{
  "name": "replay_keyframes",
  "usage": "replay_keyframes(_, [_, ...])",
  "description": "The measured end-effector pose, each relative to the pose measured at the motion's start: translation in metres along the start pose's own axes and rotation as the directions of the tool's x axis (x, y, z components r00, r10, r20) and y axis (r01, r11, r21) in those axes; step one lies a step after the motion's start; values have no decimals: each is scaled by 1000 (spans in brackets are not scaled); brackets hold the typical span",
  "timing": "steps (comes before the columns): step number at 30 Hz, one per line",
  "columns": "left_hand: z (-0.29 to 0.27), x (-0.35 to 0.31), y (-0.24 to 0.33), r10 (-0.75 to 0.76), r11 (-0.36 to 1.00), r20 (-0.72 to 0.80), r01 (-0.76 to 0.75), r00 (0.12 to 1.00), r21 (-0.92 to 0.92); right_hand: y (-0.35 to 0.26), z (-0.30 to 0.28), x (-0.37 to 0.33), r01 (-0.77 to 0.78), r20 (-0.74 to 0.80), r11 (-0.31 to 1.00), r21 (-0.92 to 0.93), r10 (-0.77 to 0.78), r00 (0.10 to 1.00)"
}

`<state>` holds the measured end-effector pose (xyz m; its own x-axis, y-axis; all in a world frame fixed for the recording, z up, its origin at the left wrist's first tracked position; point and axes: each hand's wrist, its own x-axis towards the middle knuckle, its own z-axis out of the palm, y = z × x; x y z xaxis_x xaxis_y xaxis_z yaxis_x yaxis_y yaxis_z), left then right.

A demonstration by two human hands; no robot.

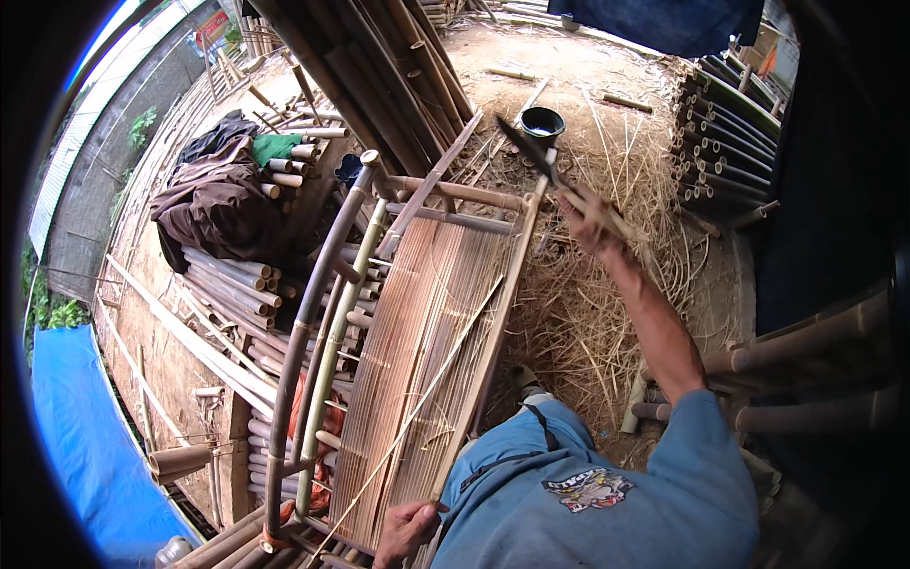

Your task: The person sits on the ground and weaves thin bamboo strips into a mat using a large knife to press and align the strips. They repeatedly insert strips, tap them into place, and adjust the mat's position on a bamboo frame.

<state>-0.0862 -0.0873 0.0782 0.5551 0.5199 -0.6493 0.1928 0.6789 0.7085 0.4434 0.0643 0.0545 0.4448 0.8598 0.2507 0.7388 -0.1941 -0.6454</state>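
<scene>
My right hand (594, 224) is raised over the far end of a bamboo bench, closed round the wooden handle of a machete. The machete's dark blade (526, 147) points far left, across the far tip of a long bamboo strip (520, 261). This strip runs along the bench's right edge and juts past its far end. At the near end my left hand (408, 533) is closed at the strip's near part; its fingertips are partly hidden. Split-bamboo slats (389, 379) cover the bench seat, with a thin loose sliver (431, 389) lying slantwise across them.
Bamboo shavings (578, 327) litter the ground right of the bench. A black bucket (542, 123) stands beyond it. Stacked poles lie left, under a brown cloth (223, 194), and far right (720, 142). Thick poles (389, 76) lean behind the bench. A blue tarp (95, 436) lies far left.
</scene>
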Motion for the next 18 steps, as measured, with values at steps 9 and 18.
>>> replay_keyframes(9, [57, 90, 34, 139, 940, -210, -62, 968, 336, 9, -19, 6, 132, 40, 991, 27, -133, 990])
replay_keyframes(18, [145, 229, 95, 615, 706, -294, -345, 732, 618, -14, 40, -73, 493, 157, 867, 67, -497, 853])
